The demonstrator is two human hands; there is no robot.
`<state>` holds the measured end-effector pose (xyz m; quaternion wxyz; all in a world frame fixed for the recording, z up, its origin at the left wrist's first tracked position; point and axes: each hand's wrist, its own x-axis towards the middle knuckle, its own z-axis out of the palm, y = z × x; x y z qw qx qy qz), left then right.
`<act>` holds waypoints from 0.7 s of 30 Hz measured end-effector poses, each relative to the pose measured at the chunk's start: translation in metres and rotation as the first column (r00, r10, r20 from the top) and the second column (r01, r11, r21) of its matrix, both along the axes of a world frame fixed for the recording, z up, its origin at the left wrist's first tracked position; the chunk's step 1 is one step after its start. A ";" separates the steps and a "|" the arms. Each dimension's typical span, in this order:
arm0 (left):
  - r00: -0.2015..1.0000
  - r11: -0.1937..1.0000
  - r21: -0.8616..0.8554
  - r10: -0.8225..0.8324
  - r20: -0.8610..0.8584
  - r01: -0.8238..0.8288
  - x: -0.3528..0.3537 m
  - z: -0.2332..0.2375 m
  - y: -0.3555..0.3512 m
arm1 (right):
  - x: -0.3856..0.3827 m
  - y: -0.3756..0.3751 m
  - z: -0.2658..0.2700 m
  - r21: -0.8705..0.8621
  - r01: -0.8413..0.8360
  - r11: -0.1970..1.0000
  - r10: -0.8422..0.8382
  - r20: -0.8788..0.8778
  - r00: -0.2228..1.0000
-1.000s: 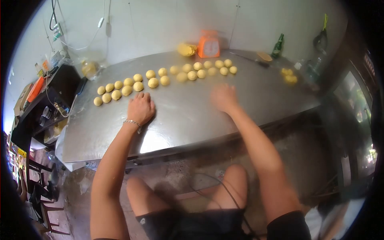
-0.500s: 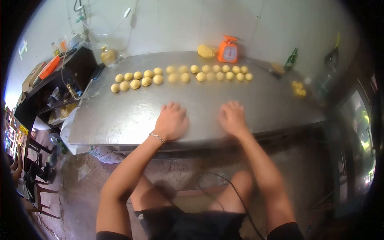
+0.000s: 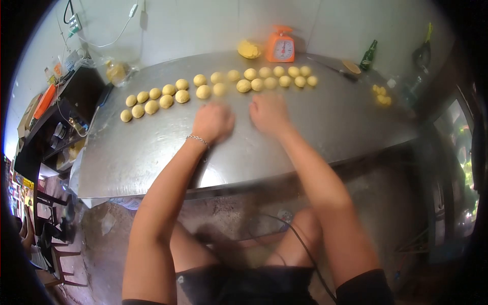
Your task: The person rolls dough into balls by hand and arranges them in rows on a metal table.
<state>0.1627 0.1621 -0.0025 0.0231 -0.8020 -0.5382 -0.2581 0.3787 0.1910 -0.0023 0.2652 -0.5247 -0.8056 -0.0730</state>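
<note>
Yellow balls [image 3: 151,107] lie in two uneven rows on the metal table [image 3: 152,147], beginning left of both hands and running just beyond them. Left hand [image 3: 213,122]: fingers curled, blurred; contents, if any, cannot be determined. Right hand [image 3: 269,113]: near the left, likewise curled, contents undeterminable. Beyond it stands an orange scale [image 3: 282,47]; farther right, a knife [image 3: 345,74], then a green bottle [image 3: 368,56].

The one camera sits on the person's head. It looks forward and down, over the legs [image 3: 300,239], at the whole desk [image 3: 152,152] and wall [image 3: 203,25].
</note>
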 end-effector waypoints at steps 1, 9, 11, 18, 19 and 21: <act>0.998 0.998 -0.052 0.035 -0.043 -0.038 -0.004 0.004 0.003 | 0.005 0.007 0.000 0.020 0.019 1.000 -0.019 -0.004 1.000; 0.977 0.982 -0.008 0.186 -0.108 -0.188 -0.068 0.007 -0.015 | 0.089 0.015 -0.001 -0.009 0.274 0.962 -0.269 0.163 0.949; 0.970 0.980 -0.010 0.197 -0.139 -0.201 -0.088 0.006 -0.027 | 0.112 0.007 -0.003 0.013 0.288 0.958 -0.284 0.203 0.937; 0.993 0.955 0.278 -0.078 -0.094 0.101 -0.145 -0.052 -0.075 | 0.154 -0.076 -0.004 0.047 0.081 0.996 -0.084 0.070 0.994; 0.999 0.997 0.075 -0.027 0.019 0.026 -0.118 -0.009 -0.112 | 0.180 -0.061 -0.039 0.194 -0.049 0.980 0.030 0.099 0.995; 0.979 0.992 0.081 -0.108 0.172 0.095 -0.102 -0.023 -0.120 | 0.175 -0.067 -0.051 0.265 -0.133 0.955 0.110 0.100 0.989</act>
